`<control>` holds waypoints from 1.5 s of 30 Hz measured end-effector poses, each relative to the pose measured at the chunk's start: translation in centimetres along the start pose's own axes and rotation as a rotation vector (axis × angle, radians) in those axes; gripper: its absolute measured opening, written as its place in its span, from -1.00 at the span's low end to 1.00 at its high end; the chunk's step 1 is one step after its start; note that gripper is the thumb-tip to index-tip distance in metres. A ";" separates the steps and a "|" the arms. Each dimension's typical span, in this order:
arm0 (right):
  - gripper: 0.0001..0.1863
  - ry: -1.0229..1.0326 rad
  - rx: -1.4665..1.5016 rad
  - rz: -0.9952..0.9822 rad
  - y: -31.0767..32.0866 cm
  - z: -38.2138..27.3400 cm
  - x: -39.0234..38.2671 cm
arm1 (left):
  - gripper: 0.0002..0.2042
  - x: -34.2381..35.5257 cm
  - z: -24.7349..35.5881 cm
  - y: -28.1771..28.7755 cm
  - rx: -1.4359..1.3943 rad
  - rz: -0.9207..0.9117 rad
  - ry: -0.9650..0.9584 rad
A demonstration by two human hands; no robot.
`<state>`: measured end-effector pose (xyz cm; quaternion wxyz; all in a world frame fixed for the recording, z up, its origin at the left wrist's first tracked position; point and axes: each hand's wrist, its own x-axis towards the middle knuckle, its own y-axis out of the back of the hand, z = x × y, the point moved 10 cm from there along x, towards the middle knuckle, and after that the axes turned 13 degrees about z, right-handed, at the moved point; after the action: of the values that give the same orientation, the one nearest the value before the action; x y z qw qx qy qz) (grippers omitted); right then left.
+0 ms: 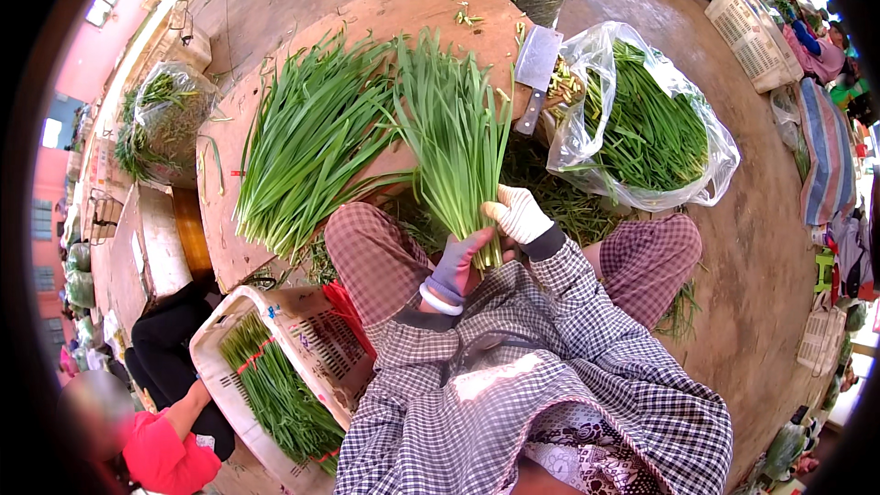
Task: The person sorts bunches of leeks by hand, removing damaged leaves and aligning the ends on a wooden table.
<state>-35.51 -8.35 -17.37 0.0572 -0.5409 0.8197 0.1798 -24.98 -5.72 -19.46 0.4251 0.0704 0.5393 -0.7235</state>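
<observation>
Both gloved hands are on one bunch of chives [456,142]: the left hand [456,264] has its fingers wrapped tight round the stems above the lap, the right hand [519,213] curled against them just beside it. One loose pile [307,142] fans over the board [275,46], one cleaver [534,69] lies there too. Three clear bags [642,128] of greens, two white crates [307,335].

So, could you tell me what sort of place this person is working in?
Probably a produce market or vegetable packing yard. Both gloved hands, left hand and right hand, grip a bunch of green chives; more lie on the wooden board, fill a clear plastic bag and a white crate.
</observation>
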 end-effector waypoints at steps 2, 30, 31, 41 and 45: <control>-0.71 -0.035 -0.012 0.013 0.3 0.0 -0.1 | -0.71 0.1 -0.3 0.6 0.044 -0.001 0.021; -0.57 0.069 0.016 0.038 1.3 -1.1 -0.3 | -0.52 -0.2 0.3 -0.6 -0.307 -0.039 0.099; -0.55 0.025 0.029 0.032 1.8 -0.5 -0.3 | -0.51 -0.3 0.5 -1.1 -0.331 -0.050 0.110; -0.79 -0.138 0.055 0.062 2.4 -3.8 -3.4 | -0.44 -0.1 1.1 -0.1 -0.207 -0.017 0.009; -0.67 0.262 -0.415 0.050 -0.1 -4.2 -2.6 | -0.52 0.6 1.2 1.0 -0.199 0.018 -0.052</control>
<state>-33.97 -7.67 -12.76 -0.1665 -0.5394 0.7786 0.2739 -24.26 -7.12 -20.08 0.4502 0.0140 0.5967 -0.6641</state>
